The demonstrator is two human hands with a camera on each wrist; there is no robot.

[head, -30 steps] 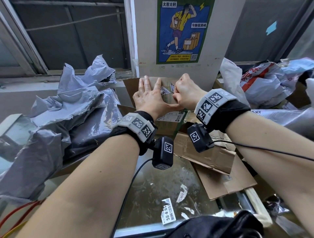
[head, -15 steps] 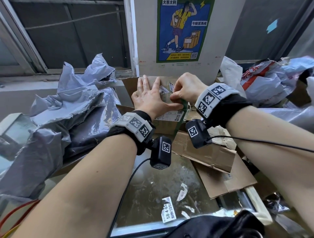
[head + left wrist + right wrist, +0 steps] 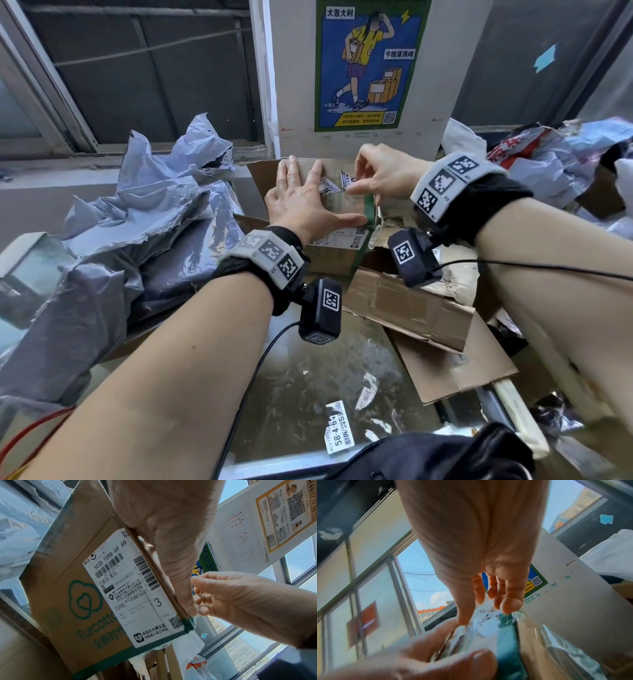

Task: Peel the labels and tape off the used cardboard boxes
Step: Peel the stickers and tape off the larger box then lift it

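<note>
A brown cardboard box with green edges stands in front of me, a white shipping label wrapped over its front edge. My left hand lies flat on the box top, fingers spread, thumb along the front edge. My right hand hovers just above the top and pinches a torn label scrap between thumb and forefinger. The left wrist view shows the shipping label whole on the box. The right wrist view shows torn label bits and clear tape by the green edge.
Crumpled grey mailer bags pile up on the left, more bags on the right. Flattened cardboard lies at front right. Peeled label scraps lie on the glass table. A white board with a poster stands behind the box.
My right hand has lifted from a low fist on the box top and now pulls the label scrap upward. The left hand stays pressed flat on the box.
</note>
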